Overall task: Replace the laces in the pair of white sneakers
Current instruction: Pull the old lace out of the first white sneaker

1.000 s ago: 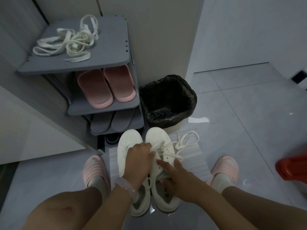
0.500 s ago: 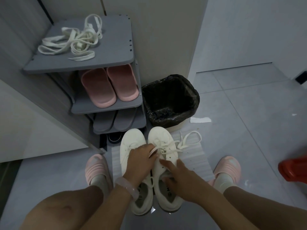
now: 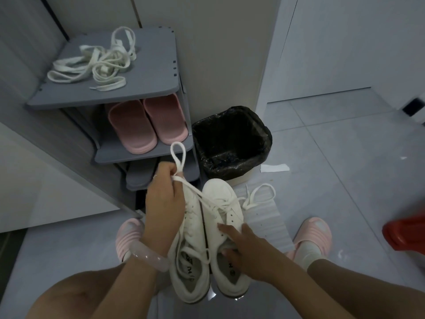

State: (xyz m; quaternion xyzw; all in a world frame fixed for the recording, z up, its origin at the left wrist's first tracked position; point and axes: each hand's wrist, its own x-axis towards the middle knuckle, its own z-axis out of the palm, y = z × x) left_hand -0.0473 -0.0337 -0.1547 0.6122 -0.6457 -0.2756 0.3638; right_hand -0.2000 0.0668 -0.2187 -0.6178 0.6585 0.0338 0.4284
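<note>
1. Left hand (image 3: 164,199) has its fingers curled round the white flat lace (image 3: 202,199) of the right white low-top sneaker (image 3: 224,229), drawn taut. Right hand (image 3: 247,252) presses that sneaker down, fingers nearly straight.
2. Pull along the eyelet line; hold the shoe flat on the ribbed white mat (image 3: 264,217), floor centre.
3. Count: 2 sneakers, left white sneaker (image 3: 192,256) touching; 1 pile of spare cream laces (image 3: 96,63) on the grey rack's top shelf (image 3: 147,88); 1 black-lined bin (image 3: 232,143).
</note>
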